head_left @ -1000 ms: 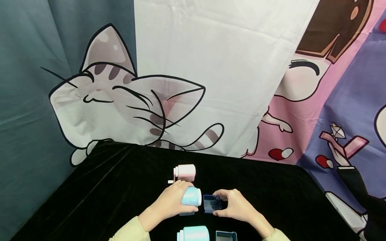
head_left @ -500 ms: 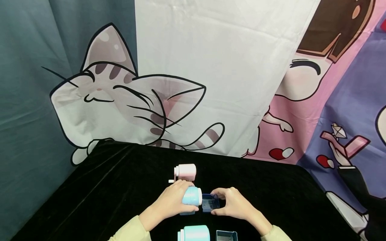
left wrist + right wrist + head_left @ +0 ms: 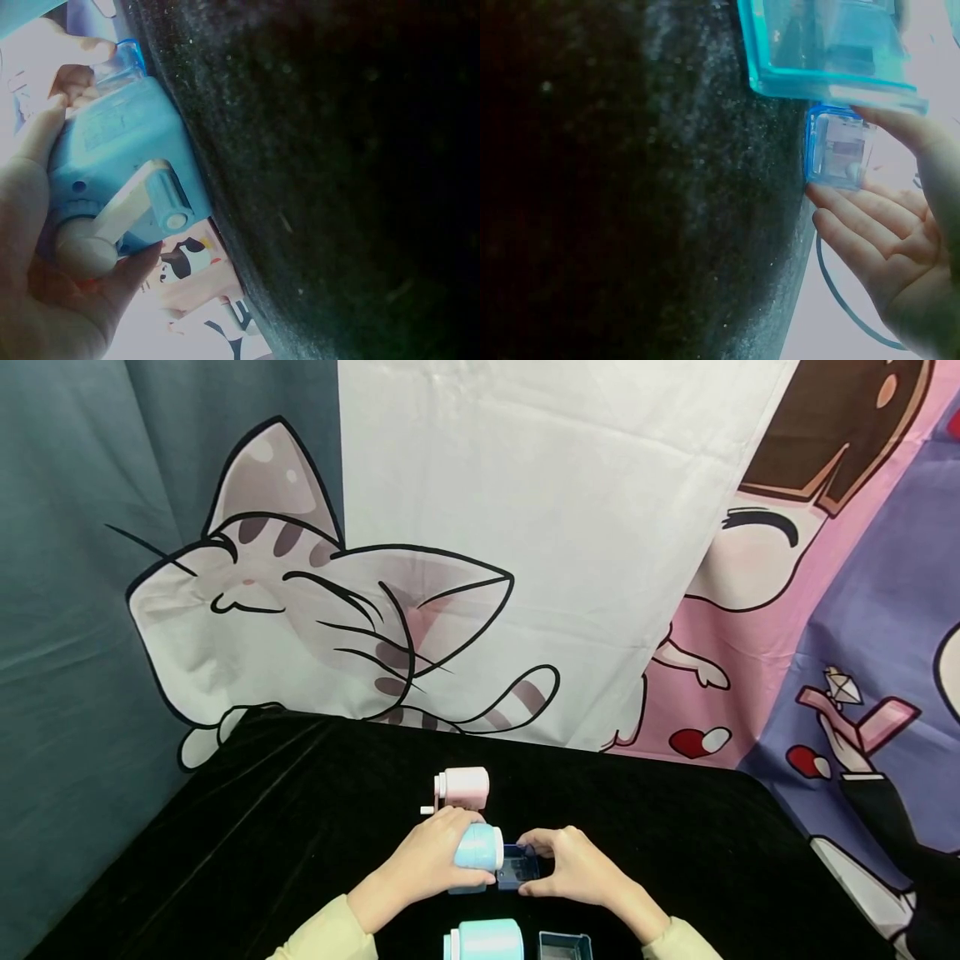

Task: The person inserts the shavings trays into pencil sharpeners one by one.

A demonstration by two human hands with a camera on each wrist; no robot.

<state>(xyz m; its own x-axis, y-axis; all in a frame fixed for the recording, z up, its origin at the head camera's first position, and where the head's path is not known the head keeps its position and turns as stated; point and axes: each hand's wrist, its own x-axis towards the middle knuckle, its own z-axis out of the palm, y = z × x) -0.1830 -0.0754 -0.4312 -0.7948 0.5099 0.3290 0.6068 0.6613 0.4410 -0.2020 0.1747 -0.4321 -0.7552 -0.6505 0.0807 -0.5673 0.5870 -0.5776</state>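
Observation:
My left hand (image 3: 427, 856) grips a light-blue crank pencil sharpener (image 3: 476, 847), fingers over its top and thumb along the near side. Its white crank with a blue knob (image 3: 169, 199) shows in the left wrist view. Between thumb and fingertips, my right hand (image 3: 577, 867) pinches a clear blue shavings drawer (image 3: 517, 868). In the right wrist view that drawer (image 3: 840, 150) sits between thumb and fingers. The drawer's left end is right at the sharpener's right side; whether it has entered the slot is hidden.
A pink crank sharpener (image 3: 462, 787) stands just behind the blue one. Nearest the person are a teal sharpener (image 3: 486, 939) and, to its right, a separate clear drawer (image 3: 564, 945). Black cloth (image 3: 300, 827) covers the table; a printed curtain (image 3: 570, 568) hangs behind.
My right hand has moved left with the drawer, closing the gap to the blue sharpener. The left hand keeps its grip and has barely moved.

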